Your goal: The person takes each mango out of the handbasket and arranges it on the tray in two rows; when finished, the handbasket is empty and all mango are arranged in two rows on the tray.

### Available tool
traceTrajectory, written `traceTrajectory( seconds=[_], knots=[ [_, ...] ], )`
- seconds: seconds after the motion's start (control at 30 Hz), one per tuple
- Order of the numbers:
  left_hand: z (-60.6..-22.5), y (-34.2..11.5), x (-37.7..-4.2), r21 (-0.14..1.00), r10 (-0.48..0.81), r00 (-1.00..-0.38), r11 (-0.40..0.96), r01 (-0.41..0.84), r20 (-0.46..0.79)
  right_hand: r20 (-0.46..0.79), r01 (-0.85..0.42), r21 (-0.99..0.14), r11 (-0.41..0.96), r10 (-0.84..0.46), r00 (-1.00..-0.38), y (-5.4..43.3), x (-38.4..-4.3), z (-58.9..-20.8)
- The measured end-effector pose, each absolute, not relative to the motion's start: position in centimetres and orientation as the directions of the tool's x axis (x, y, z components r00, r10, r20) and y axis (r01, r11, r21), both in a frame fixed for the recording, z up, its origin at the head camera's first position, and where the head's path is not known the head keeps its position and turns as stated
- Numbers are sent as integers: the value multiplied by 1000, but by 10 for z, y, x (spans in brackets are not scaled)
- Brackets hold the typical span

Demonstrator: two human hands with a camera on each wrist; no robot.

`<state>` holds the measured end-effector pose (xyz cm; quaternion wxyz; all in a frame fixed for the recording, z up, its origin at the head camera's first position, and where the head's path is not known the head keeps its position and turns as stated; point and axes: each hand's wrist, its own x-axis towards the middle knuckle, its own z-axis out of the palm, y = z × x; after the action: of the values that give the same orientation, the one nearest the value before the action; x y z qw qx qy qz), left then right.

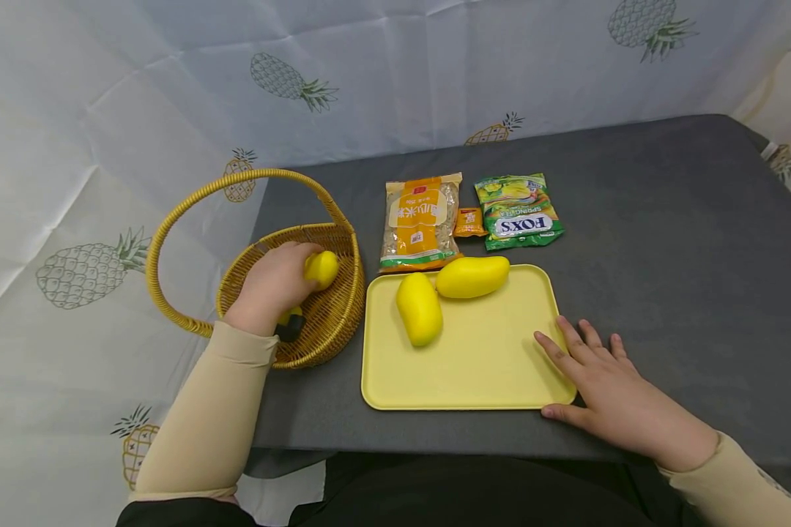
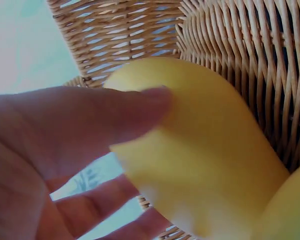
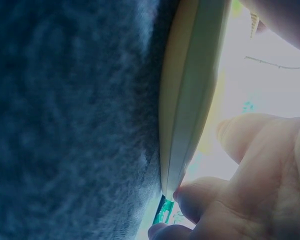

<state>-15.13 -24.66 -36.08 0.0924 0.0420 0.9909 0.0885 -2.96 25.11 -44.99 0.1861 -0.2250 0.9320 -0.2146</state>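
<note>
Inside the wicker basket [image 1: 335, 333], my left hand [image 1: 272, 282] grips a yellow mango [image 1: 322, 269]. In the left wrist view the thumb lies across that mango [image 2: 210, 135], with fingers on its other side. Another yellow surface [image 2: 292, 212] touches it at lower right. Two mangoes lie on the pale yellow tray [image 1: 481, 359]: one upright-lying mango [image 1: 420, 310] at left, one sideways mango [image 1: 473, 277] along the far rim. My right hand [image 1: 609, 391] is spread at the tray's right edge, its fingers extended.
Beyond the tray lie a grain bag [image 1: 420, 219], a small orange packet [image 1: 470, 222] and a green FOX'S candy bag [image 1: 518, 212]. A dark and yellow thing [image 1: 291, 326] is partly hidden under my left wrist. The basket's tall handle [image 1: 171, 219] arches at left.
</note>
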Motion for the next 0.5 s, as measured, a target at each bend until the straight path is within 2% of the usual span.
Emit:
traceTrajectory(
  seconds=[0.2, 0.5],
  knots=[
    [-356, -243, -148, 247, 67, -993, 968, 41, -97, -247, -342, -483, 806, -501, -830, 251, -30, -449],
    [-340, -236, -134, 425, 28, -1000, 905, 27, 2, -246, -339, -491, 802, -501, -830, 252, -29, -450]
  ],
)
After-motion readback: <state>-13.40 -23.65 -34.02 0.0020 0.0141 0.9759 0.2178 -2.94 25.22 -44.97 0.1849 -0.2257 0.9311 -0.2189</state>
